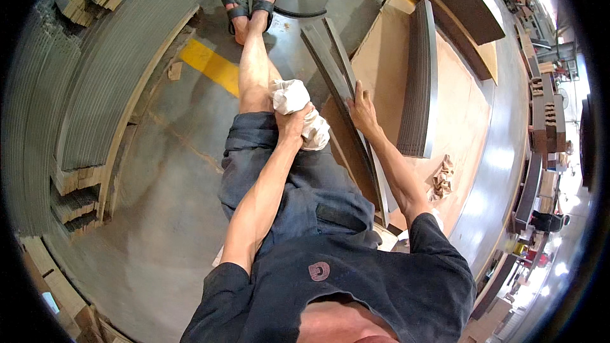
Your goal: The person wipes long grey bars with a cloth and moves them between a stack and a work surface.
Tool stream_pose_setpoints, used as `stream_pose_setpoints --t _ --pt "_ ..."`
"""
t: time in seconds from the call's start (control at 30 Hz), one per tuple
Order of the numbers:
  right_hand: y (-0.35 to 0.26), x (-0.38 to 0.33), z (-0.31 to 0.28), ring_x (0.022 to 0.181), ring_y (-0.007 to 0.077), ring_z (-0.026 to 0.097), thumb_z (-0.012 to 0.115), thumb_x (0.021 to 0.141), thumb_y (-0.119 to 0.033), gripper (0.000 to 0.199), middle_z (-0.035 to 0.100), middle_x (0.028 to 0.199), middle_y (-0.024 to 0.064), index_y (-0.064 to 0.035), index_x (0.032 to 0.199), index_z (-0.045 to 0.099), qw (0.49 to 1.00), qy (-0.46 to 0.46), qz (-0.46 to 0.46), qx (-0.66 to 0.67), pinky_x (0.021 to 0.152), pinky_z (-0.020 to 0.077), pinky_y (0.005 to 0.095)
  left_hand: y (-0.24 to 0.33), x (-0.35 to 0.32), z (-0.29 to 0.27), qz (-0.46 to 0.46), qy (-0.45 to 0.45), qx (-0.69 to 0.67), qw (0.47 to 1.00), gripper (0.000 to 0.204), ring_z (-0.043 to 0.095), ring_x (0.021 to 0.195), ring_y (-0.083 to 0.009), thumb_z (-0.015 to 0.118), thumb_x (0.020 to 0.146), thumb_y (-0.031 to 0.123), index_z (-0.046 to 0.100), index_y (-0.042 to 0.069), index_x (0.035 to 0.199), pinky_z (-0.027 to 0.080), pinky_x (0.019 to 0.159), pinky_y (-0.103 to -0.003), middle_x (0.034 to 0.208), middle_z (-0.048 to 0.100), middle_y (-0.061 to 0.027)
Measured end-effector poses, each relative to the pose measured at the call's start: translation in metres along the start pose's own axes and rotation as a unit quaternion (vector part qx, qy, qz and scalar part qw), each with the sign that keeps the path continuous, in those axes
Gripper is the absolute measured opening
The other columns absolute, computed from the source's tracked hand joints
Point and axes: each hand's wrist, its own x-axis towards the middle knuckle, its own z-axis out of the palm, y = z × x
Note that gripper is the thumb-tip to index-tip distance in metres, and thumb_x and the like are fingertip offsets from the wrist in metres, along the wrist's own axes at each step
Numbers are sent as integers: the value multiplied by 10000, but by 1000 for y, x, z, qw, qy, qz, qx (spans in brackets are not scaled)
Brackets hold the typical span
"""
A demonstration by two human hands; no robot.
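Observation:
A crumpled white cloth (316, 128) is bunched in my left hand (292, 126), whose fingers wrap round it just above my lap. To the right, my right hand (363, 113) touches the edge of a long dark strip (340, 86) with its thumb side. Its fingers are stretched out and look to hold nothing. A second narrow dark strip (338, 47) lies alongside the first, and both run from near my hip towards the far side. Close by on the right, a stack of dark curved-looking boards (419, 82) rests on brown cardboard (464, 114).
Tall stacks of grey boards (108, 82) on wooden pallets stand at the left. Crumpled brown paper (443, 178) lies on the cardboard. Another dark stack (460, 0) is at the far right. A round black stand base (298, 3) sits beyond my feet, and a yellow line (211, 67) crosses the floor.

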Motion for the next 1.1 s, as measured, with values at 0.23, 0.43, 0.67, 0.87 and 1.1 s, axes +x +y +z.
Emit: stream_pose_setpoints --t 0.23,0.43,0.67,0.87,1.1 --pt "-27 25 5 967 474 575 536 938 -312 700 472 1141 308 -129 1503 166 995 -82 51 -33 779 499 523 -5 8 -2 -34 17 6 999 437 672 767 -212 742 726 -70 557 8 1114 569 661 -351 929 657 -94" --pt "-35 40 10 979 452 584 564 921 -345 732 481 1148 271 -152 1506 169 992 -90 54 -77 782 510 504 -13 17 -11 -55 4 4 998 466 667 806 -207 736 736 -69 531 11 1147 564 698 -345 946 652 -95" --pt "-27 38 16 1076 422 539 591 900 -345 740 484 1189 237 -180 1502 193 990 -78 38 -109 798 501 501 -22 21 -15 -34 -4 15 999 343 660 683 -221 729 766 -45 553 22 1053 570 594 -368 820 655 -102" --pt "-25 43 15 1138 401 484 625 873 -300 715 479 1225 238 -160 1465 248 990 -65 37 -117 824 490 518 -21 23 -13 -65 7 -14 998 498 646 823 -201 753 715 -77 539 33 1151 561 681 -347 980 631 -78" --pt "0 41 -17 1171 381 447 674 826 -269 646 458 1281 206 -108 1387 399 998 17 -3 -57 940 413 515 -5 13 -3 -8 -26 83 996 340 641 813 -193 756 783 88 576 48 1069 543 700 -349 920 649 -60"
